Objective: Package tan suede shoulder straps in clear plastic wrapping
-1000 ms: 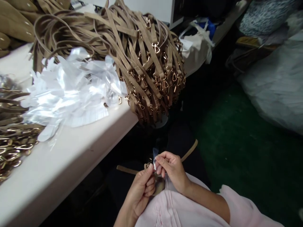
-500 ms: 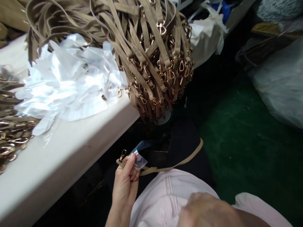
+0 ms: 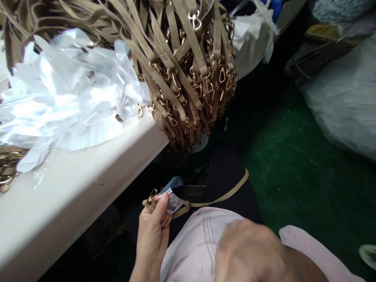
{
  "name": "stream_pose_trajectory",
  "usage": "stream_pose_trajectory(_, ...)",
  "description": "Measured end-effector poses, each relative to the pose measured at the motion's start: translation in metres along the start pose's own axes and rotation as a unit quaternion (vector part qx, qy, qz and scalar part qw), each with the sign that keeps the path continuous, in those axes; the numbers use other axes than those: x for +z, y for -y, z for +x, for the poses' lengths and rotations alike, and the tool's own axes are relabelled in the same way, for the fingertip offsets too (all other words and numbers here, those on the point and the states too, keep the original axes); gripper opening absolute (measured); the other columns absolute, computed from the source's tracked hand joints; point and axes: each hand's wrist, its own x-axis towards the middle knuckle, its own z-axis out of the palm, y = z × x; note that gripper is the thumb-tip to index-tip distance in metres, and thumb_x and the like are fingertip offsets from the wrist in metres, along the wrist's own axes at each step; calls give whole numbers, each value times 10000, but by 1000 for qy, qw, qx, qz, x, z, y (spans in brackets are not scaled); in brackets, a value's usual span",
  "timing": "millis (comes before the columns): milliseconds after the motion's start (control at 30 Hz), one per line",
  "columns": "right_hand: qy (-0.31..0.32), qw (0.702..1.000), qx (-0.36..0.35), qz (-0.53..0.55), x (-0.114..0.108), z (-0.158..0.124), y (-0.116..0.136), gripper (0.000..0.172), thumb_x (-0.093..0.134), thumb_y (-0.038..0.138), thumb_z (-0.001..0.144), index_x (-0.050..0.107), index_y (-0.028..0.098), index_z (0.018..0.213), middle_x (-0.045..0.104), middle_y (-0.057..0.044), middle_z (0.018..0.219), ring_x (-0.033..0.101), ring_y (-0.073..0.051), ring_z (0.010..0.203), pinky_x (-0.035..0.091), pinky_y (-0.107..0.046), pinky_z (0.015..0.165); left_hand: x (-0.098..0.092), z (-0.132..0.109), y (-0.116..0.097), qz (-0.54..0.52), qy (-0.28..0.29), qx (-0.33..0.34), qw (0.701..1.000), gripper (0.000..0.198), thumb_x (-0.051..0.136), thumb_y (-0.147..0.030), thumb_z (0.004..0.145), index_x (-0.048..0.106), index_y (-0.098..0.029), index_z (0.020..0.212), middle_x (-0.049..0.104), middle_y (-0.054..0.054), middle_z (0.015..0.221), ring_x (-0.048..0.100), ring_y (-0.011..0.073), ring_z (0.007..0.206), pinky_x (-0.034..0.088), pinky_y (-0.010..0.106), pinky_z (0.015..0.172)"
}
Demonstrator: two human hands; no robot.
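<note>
Below the table edge, my left hand [image 3: 154, 227] is closed on the end of a tan strap [image 3: 232, 190], with a gold clasp [image 3: 152, 193] sticking up past the fingers. Under the thumb a small clear plastic piece [image 3: 174, 203] is pinched against the strap. From there the strap trails right across my dark-clothed lap. My right hand [image 3: 249, 250] is a blur in front of my pale pink top [image 3: 190, 250]; its fingers cannot be made out, nor whether anything is in them.
On the white table [image 3: 138, 137] lies a heap of clear plastic pieces [image 3: 73, 94]. Many tan straps with gold clasps [image 3: 188, 78] hang over its corner. More gold hardware [image 3: 8, 166] sits at the left. A large whitish plastic bag [image 3: 346, 94] stands on the green floor [image 3: 282, 164].
My right hand has risen slightly in front of my top, still blurred. The left hand keeps its grip on the strap. The view has shifted, so the table's contents appear further left.
</note>
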Motion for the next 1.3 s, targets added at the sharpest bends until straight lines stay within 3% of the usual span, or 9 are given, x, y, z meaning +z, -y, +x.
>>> stream_pose_trajectory(167, -172, 983, 58, 15, -18, 60, -66, 524, 777, 595, 705, 532, 177, 505, 479, 31, 446, 368, -71, 406, 299, -221, 424, -4, -2, 9, 57, -3, 7, 998, 371, 896, -322, 584, 643, -101, 741, 522, -50, 565, 285, -11, 422, 219, 124, 392)
stream_pose_trajectory(233, -168, 983, 73, 7, -21, 67, -89, 441, 764, 574, 732, 641, 157, 658, 594, -1, 575, 456, -87, 483, 356, -209, 468, -6, -3, 12, 88, -6, 15, 996, 382, 899, -335, 574, 647, -93, 728, 574, -18, 604, 298, -6, 431, 221, 134, 400)
stream_pose_trajectory(300, -102, 993, 63, -3, -20, 66, -100, 414, 764, 525, 757, 721, 166, 959, 690, -56, 866, 575, -131, 671, 434, -215, 560, -9, -3, 15, 120, 3, 22, 993, 370, 893, -341, 584, 663, -90, 730, 606, 4, 623, 352, 15, 449, 264, 147, 414)
stream_pose_trajectory(367, -19, 999, 39, -15, -17, 65, -99, 431, 724, 496, 810, 714, 190, 1113, 675, -78, 1054, 613, -177, 875, 485, -247, 693, -10, -3, 18, 146, 20, 28, 989, 341, 878, -348, 607, 685, -97, 737, 615, 8, 611, 416, 44, 473, 331, 164, 441)
stream_pose_trajectory(467, 31, 999, 9, -28, -12, 68, -90, 352, 650, 494, 873, 775, 178, 967, 685, -71, 963, 623, -206, 943, 481, -301, 834, -11, -3, 21, 170, 51, 33, 984, 303, 855, -358, 641, 708, -110, 733, 634, 16, 615, 523, 90, 548, 441, 195, 531)
stream_pose_trajectory(733, -69, 992, 93, 58, -13, 74, -95, 360, 858, 478, 636, 722, 146, 661, 636, -10, 670, 540, -127, 629, 400, -240, 596, -12, 4, 27, 176, 80, 1, 981, 339, 817, -401, 702, 723, -120, 867, 622, 12, 670, 518, 89, 574, 445, 194, 542)
stream_pose_trajectory(933, -130, 974, 134, 130, -18, 77, -96, 339, 810, 475, 710, 743, 144, 729, 681, -27, 732, 508, -99, 629, 366, -213, 579, -8, -5, 18, 244, 102, 90, 960, 505, 539, -584, 887, 665, -153, 1116, 420, -45, 555, 313, 75, 488, 264, 185, 454)
stream_pose_trajectory(1100, -169, 956, 140, 196, -20, 81, -101, 341, 839, 455, 682, 756, 134, 767, 682, -35, 752, 532, -94, 662, 378, -196, 578, -14, -19, 19, 335, 158, 94, 924, 385, 532, -500, 921, 691, -180, 1064, 432, -31, 551, 371, 102, 511, 306, 214, 504)
stream_pose_trajectory(1300, -150, 929, 162, 296, -22, 82, -107, 332, 861, 402, 690, 754, 110, 806, 688, -47, 797, 538, -62, 633, 422, -155, 561, -21, -23, 36, 378, 211, 82, 898, 335, 533, -445, 927, 709, -206, 1083, 475, -7, 597, 397, 121, 517, 315, 230, 497)
